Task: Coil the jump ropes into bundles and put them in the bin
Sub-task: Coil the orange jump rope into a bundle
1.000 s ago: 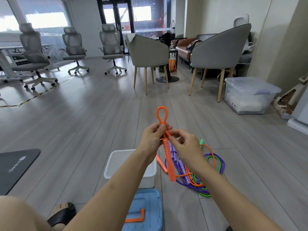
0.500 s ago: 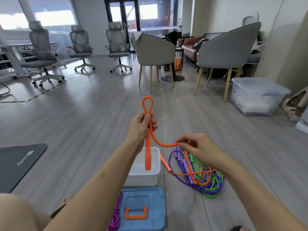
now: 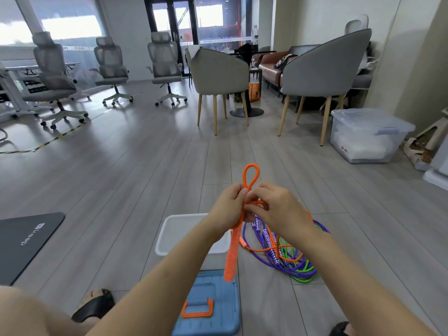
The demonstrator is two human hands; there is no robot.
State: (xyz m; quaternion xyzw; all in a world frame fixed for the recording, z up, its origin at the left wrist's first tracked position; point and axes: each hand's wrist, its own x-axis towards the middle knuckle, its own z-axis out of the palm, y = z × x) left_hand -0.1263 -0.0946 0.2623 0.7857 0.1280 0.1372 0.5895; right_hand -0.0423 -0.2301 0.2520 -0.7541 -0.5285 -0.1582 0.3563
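Black exercise mat (image 3: 26,241) far left, white open plastic bin (image 3: 169,236) on the floor ahead, blue lid (image 3: 211,309) in front of it. Left hand (image 3: 228,209) grips the orange jump rope (image 3: 251,175) below its top loop, handle hanging down. Right hand (image 3: 278,209), out to the side half a second ago, is now back against the left, pinching cord across: one more wrap going on. Purple and green ropes (image 3: 298,267) uncoiled on floor, right.
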